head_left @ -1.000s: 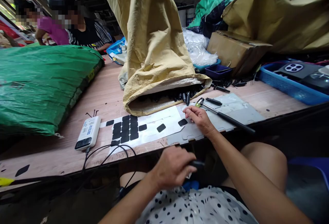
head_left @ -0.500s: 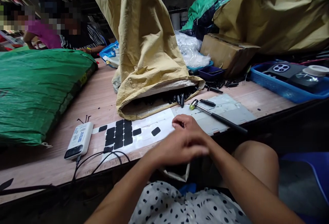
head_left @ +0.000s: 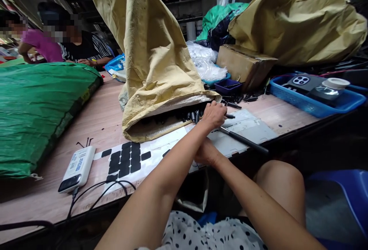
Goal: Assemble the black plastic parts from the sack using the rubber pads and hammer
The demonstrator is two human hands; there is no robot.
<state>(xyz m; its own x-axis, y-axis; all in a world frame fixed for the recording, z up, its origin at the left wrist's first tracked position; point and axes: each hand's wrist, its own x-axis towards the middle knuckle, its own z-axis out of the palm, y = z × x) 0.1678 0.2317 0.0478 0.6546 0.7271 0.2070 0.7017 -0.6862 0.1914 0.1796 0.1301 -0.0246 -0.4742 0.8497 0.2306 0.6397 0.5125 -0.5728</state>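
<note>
My left hand (head_left: 214,115) reaches across to the right, at the mouth of a tan cloth sack (head_left: 161,70). Its fingers are curled down over the spot where a black pen-shaped piece (head_left: 230,116) sticks out; what they grip is hidden. Beside it, black tubular pieces (head_left: 195,116) spill from the sack. Under the hand runs a hammer (head_left: 244,139), its head covered. My right hand (head_left: 207,152) is below the left wrist, at the board's front edge, fingers hidden behind the left forearm. Black rounded squares (head_left: 125,160) lie on a white sheet (head_left: 152,148) to the left.
A white power bank (head_left: 77,167) with cables lies at left, near a large green sack (head_left: 43,116). To the right are a blue basket (head_left: 316,100) with a phone and a jar, a cardboard box (head_left: 244,64) and a purple tray (head_left: 228,87). Two people sit at far left.
My left hand has moved forward and right to the sack's mouth, covering the hammer head. The right hand has dropped back under the left forearm. The view has shifted slightly.
</note>
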